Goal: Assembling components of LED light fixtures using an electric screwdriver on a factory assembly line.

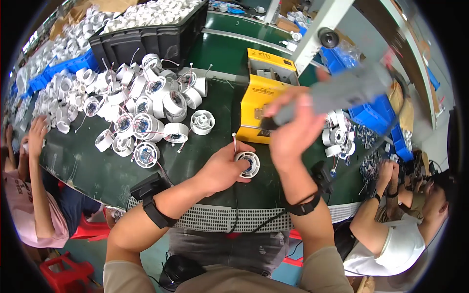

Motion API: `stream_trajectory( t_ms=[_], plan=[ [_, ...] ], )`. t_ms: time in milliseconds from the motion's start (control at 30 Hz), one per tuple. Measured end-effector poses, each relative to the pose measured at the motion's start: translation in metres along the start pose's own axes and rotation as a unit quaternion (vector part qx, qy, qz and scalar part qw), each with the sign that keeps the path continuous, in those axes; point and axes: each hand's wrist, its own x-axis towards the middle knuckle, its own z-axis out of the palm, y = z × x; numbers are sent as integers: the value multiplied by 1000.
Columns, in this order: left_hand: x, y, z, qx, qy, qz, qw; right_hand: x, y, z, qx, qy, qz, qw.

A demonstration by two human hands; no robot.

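Note:
On the table's near middle, my left hand (222, 168) is closed around a white round plastic housing (253, 171), the thumb pressed into its open top. A thin wire stands up beside the thumb. My right hand (295, 132) grips a grey electric screwdriver (342, 93), smeared by motion and lying nearly level. Its dark tip end points left, in front of the yellow box-shaped machine (261, 100); whether they touch I cannot tell. Left of my hands lies a pile of white round housings (146, 124), several with blue circuit boards and wires.
A black crate (141, 44) full of small white parts stands at the back left, beside a blue tray (63, 73). Blue bins (376, 117) and more housings (337, 134) lie to the right. Other people sit at both sides. A perforated strip (205, 217) edges the table.

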Motion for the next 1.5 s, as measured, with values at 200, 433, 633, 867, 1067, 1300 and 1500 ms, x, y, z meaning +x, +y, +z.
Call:
stream_trajectory(
  t_ms=[200, 433, 633, 867, 1067, 1300, 1500],
  plan=[
    [0, 2, 0, 29, 16, -6, 999, 18, 7, -24, -82, 48, 31, 995],
    [0, 3, 1, 44, 26, 2, 999, 19, 15, -20, -88, 46, 37, 994],
    [0, 4, 2, 31, 31, -7, 999, 18, 14, -21, -78, 52, 36, 995],
    [1, 4, 1, 13, 32, -6, 999, 17, 14, -21, -103, 32, 51, 993],
    [1, 7, 0, -24, 27, -33, 999, -12, -16, -25, -33, 12, 122, 992],
    [-1, 13, 1, -30, 29, -37, 998, -46, -19, -22, 38, -34, 145, 988],
    [-1, 13, 3, -31, 29, -28, 999, -49, -12, -26, 32, -43, 138, 989]
  ],
)
